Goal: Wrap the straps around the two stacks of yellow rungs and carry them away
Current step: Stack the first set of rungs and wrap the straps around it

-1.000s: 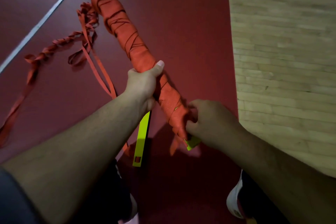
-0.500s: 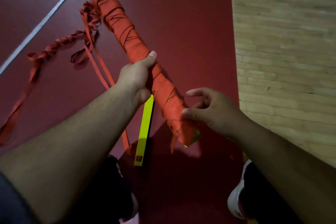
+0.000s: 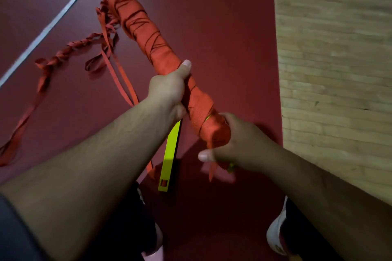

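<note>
A long bundle of yellow rungs wrapped in orange strap [image 3: 146, 36] slants from the upper left down to the middle, with a yellow tip showing at its far end. My left hand [image 3: 167, 89] grips the bundle around its middle. My right hand [image 3: 231, 144] is closed around its near end, where a short strap tail hangs. One loose yellow rung [image 3: 169, 154] lies on the floor under my left wrist. Loose, partly twisted orange strap [image 3: 63, 53] trails over the floor to the left.
The floor is dark red with white lines [image 3: 48, 25] at the upper left. A pale wooden floor [image 3: 335, 70] runs along the right. My shoes [image 3: 275, 233] show at the bottom.
My right hand, which had opened beside the bundle's near end, has closed around it again. My left hand has kept its grip, and the bundle has barely shifted.
</note>
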The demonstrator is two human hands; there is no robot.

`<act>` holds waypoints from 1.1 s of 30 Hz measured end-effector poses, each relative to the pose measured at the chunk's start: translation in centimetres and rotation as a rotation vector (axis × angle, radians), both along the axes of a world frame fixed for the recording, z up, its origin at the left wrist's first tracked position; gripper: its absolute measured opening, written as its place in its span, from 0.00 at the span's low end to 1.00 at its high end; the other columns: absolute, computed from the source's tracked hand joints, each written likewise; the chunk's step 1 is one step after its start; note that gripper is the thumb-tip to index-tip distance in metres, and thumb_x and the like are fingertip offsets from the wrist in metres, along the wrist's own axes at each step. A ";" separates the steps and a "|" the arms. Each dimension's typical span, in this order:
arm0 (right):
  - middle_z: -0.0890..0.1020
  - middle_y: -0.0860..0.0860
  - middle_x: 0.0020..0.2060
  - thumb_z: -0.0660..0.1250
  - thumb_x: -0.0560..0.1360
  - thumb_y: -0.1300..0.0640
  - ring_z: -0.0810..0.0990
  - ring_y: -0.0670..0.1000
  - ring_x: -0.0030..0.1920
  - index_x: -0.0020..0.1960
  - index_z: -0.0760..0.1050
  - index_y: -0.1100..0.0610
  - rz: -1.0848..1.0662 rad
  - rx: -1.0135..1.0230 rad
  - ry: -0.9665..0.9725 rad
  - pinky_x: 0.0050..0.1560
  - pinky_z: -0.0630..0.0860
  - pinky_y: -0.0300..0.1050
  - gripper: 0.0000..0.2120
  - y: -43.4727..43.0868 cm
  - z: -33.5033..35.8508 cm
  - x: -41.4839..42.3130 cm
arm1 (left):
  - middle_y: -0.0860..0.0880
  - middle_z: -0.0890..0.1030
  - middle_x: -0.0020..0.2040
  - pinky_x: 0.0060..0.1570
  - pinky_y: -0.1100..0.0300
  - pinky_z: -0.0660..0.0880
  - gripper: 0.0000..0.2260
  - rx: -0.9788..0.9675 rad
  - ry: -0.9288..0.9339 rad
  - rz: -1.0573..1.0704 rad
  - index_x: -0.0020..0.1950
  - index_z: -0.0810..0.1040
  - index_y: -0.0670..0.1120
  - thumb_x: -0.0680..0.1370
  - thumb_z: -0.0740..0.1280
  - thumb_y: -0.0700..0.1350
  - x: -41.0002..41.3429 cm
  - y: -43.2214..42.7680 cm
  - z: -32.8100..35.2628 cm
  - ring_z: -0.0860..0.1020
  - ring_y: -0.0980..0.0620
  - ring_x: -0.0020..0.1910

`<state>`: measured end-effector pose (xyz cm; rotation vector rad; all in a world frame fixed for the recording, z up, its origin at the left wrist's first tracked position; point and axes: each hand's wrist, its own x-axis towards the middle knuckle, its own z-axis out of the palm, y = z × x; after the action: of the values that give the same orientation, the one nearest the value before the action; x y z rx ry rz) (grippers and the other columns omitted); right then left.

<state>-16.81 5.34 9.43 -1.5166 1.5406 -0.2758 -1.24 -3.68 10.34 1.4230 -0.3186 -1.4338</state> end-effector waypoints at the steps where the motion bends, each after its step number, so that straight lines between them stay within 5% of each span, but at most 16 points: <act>1: 0.81 0.43 0.50 0.82 0.57 0.40 0.83 0.43 0.42 0.66 0.68 0.43 -0.019 -0.012 0.028 0.44 0.81 0.45 0.42 0.2 0.0 0.3 | 0.46 0.82 0.32 0.30 0.52 0.80 0.10 -0.002 -0.017 0.007 0.50 0.78 0.39 0.75 0.75 0.42 -0.1 0.0 -0.1 0.82 0.50 0.27; 6: 0.78 0.49 0.63 0.78 0.62 0.36 0.79 0.54 0.60 0.73 0.59 0.44 -0.041 -0.209 0.287 0.55 0.75 0.48 0.46 0.9 -0.4 1.1 | 0.38 0.83 0.54 0.37 0.45 0.82 0.27 -0.011 -0.055 0.061 0.65 0.73 0.37 0.72 0.78 0.48 -0.4 -0.3 -0.7 0.84 0.42 0.43; 9: 0.75 0.53 0.69 0.76 0.64 0.34 0.77 0.58 0.64 0.79 0.45 0.44 -0.029 -0.250 0.372 0.56 0.74 0.50 0.55 0.7 -0.4 1.1 | 0.36 0.81 0.57 0.39 0.42 0.82 0.35 0.002 -0.030 0.046 0.67 0.71 0.38 0.67 0.79 0.51 -0.6 -0.2 -0.4 0.84 0.40 0.43; 13: 0.75 0.54 0.67 0.72 0.64 0.29 0.79 0.61 0.59 0.75 0.30 0.36 0.027 -0.348 0.415 0.53 0.77 0.54 0.60 0.8 0.3 1.0 | 0.42 0.85 0.46 0.44 0.40 0.82 0.18 0.040 -0.006 -0.030 0.57 0.78 0.41 0.72 0.75 0.49 -0.7 -0.2 0.1 0.85 0.43 0.38; 15: 0.76 0.53 0.62 0.66 0.63 0.24 0.79 0.60 0.57 0.75 0.32 0.33 0.051 -0.354 0.415 0.53 0.78 0.56 0.55 0.9 0.4 0.8 | 0.43 0.84 0.41 0.45 0.44 0.83 0.11 0.060 0.013 -0.062 0.52 0.79 0.42 0.76 0.71 0.48 -0.7 0.0 0.1 0.84 0.45 0.35; 20: 0.78 0.52 0.64 0.47 0.67 0.20 0.79 0.58 0.61 0.77 0.49 0.35 -0.016 -0.367 0.344 0.57 0.76 0.57 0.41 0.5 -0.3 0.8 | 0.43 0.84 0.38 0.39 0.50 0.80 0.12 0.055 0.115 -0.114 0.53 0.79 0.42 0.77 0.66 0.50 -0.9 0.3 0.2 0.84 0.44 0.34; 27: 0.83 0.48 0.49 0.62 0.69 0.28 0.82 0.55 0.48 0.66 0.66 0.39 -0.140 -0.386 0.309 0.47 0.80 0.54 0.29 -0.1 -0.4 0.1 | 0.43 0.78 0.43 0.39 0.49 0.80 0.17 0.042 0.092 -0.085 0.57 0.78 0.43 0.73 0.69 0.51 -1.6 0.4 0.8 0.80 0.45 0.35; 33: 0.82 0.44 0.45 0.71 0.69 0.35 0.82 0.51 0.47 0.57 0.73 0.42 -0.206 -0.388 0.185 0.46 0.79 0.52 0.21 -1.0 0.1 -0.8 | 0.46 0.77 0.40 0.43 0.54 0.78 0.09 0.041 0.102 -0.122 0.50 0.76 0.46 0.77 0.68 0.51 -1.1 0.4 0.8 0.78 0.49 0.37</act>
<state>-17.63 4.33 9.58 -1.7167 1.8740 -0.5956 -2.32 -3.26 11.16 1.3778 -0.3173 -1.6143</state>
